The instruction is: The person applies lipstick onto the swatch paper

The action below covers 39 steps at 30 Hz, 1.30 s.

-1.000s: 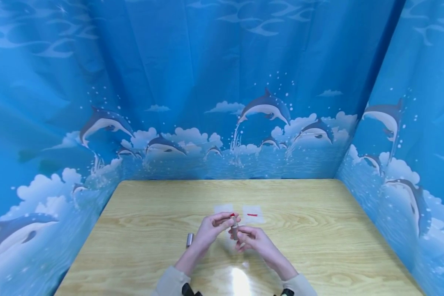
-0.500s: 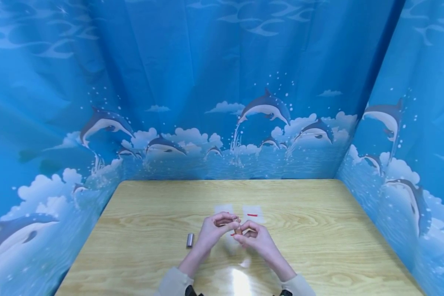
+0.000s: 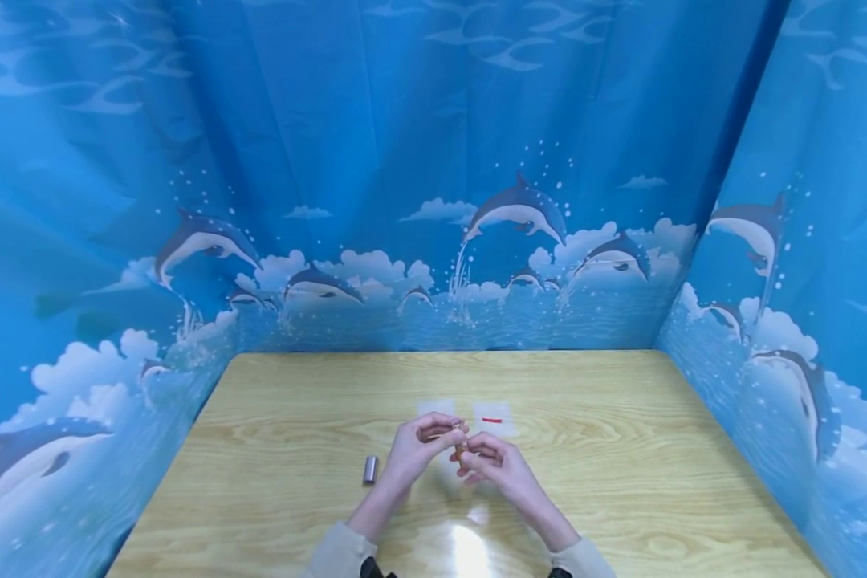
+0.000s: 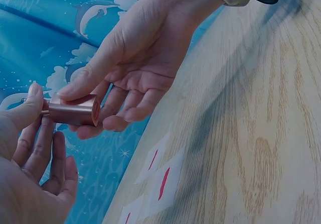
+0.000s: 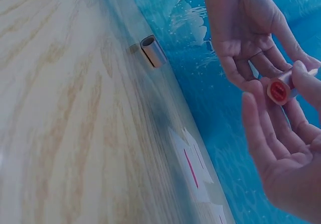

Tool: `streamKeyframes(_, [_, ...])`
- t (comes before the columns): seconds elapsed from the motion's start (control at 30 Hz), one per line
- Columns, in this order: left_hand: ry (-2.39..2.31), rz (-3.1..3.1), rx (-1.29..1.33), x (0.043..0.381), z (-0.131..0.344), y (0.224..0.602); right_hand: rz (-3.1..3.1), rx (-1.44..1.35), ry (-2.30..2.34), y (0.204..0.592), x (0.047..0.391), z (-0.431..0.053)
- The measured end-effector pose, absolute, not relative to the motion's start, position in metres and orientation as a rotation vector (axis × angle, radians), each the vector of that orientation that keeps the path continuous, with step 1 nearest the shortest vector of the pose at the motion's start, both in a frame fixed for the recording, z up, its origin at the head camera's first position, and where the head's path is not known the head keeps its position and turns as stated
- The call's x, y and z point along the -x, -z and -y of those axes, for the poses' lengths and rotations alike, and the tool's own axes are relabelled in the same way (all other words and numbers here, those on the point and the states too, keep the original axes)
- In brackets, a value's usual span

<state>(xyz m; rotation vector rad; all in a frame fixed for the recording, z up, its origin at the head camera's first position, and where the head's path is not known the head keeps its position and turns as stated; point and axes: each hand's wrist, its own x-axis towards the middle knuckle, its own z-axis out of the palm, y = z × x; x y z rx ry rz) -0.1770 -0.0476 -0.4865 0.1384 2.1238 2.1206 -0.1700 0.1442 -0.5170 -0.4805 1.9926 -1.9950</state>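
Note:
Between both hands is a copper-coloured lipstick tube (image 4: 75, 110), its wider base showing a red label (image 5: 278, 92) on the end in the right wrist view. My left hand (image 3: 417, 451) pinches the narrower upper part with thumb and fingers. On the base, my right hand (image 3: 502, 467) has its thumb on one side and its fingers on the other. No red lipstick tip shows at the upper end, which the left fingers partly cover. The tube is held above the table, clear of the papers.
A shiny metallic cap (image 3: 371, 470), open at one end in the right wrist view, stands on the wooden table (image 3: 274, 449) left of my left hand. White paper pieces with red strokes (image 3: 492, 420) lie beyond the hands. A dolphin-print curtain (image 3: 433, 241) surrounds the table.
A second ago a red tip showed at the tube's top; now none is visible. My right hand has shifted its fingers around the base, while the left hand stays nearly in place.

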Motion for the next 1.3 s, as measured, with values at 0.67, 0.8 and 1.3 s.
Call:
streamKeyframes(0.67, [-2.027, -2.176, -0.284, 0.177, 0.056, 0.485, -1.921, 0.375, 2.112, 0.518, 0.169, -0.139])
streamKeyframes(0.8, [-2.027, -2.152, -0.304, 0.18, 0.061, 0.484, -1.936, 0.365, 2.108, 0.517, 0.17, -0.139])
streamKeyframes(1.3, [-2.199, -1.994, -0.089, 0.188, 0.092, 0.49, -1.933, 0.32, 2.152, 0.516, 0.172, -0.142])
